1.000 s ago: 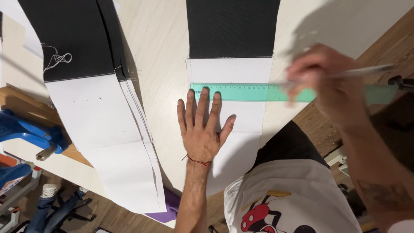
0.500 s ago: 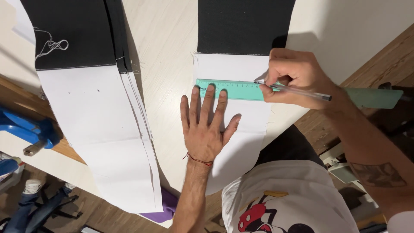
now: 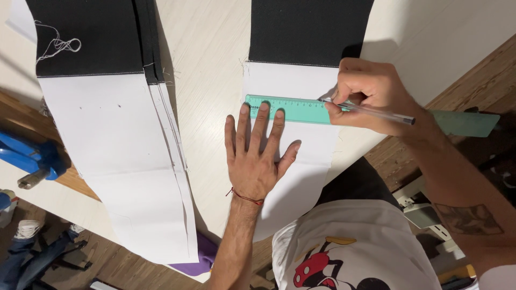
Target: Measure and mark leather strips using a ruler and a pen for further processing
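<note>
A strip of fabric lies on the table, black (image 3: 309, 32) at the far end and white (image 3: 293, 80) nearer me. A green ruler (image 3: 290, 109) lies across the white part. My left hand (image 3: 257, 153) is spread flat on the white fabric, fingertips pressing the ruler's near edge. My right hand (image 3: 371, 94) holds a clear pen (image 3: 371, 110), its tip at the ruler's far edge near the fabric's right side.
A stack of similar black-and-white fabric pieces (image 3: 115, 129) lies to the left, with a loose white thread (image 3: 59, 45) on its black part. A blue clamp (image 3: 29, 156) grips the pale table's (image 3: 209, 70) left edge. Wooden floor (image 3: 478, 80) shows at right.
My right hand came in from the right with the pen and settled on the ruler's far edge. My left hand stayed flat on the fabric.
</note>
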